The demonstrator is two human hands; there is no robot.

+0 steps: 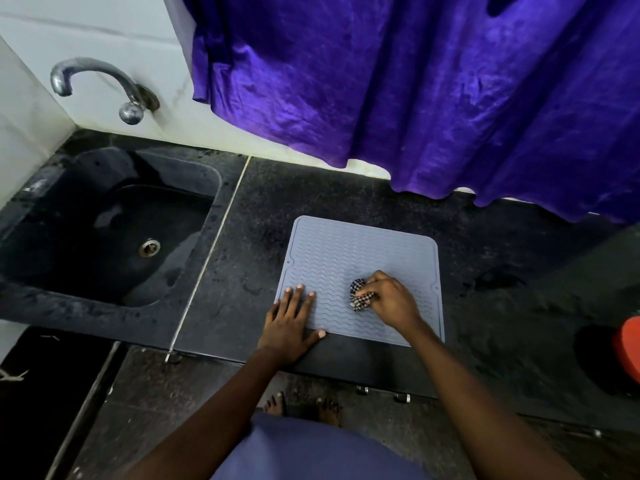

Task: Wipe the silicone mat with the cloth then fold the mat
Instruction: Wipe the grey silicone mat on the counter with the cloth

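A grey-blue silicone mat point(349, 251) with wavy ridges lies flat on the dark stone counter point(485, 244). My left hand point(289, 322) rests palm down with fingers spread on the mat's near left corner. My right hand point(391, 297) is on the mat's near middle, closed around a bunched black-and-white checked cloth point(360, 296) that presses on the mat surface.
A black sink point(104, 230) with a metal drain lies to the left, a chrome tap point(97, 84) above it. A purple curtain point(415, 81) hangs over the counter's back edge. An orange object point(628, 344) sits at the far right edge. My bare feet show below the counter front.
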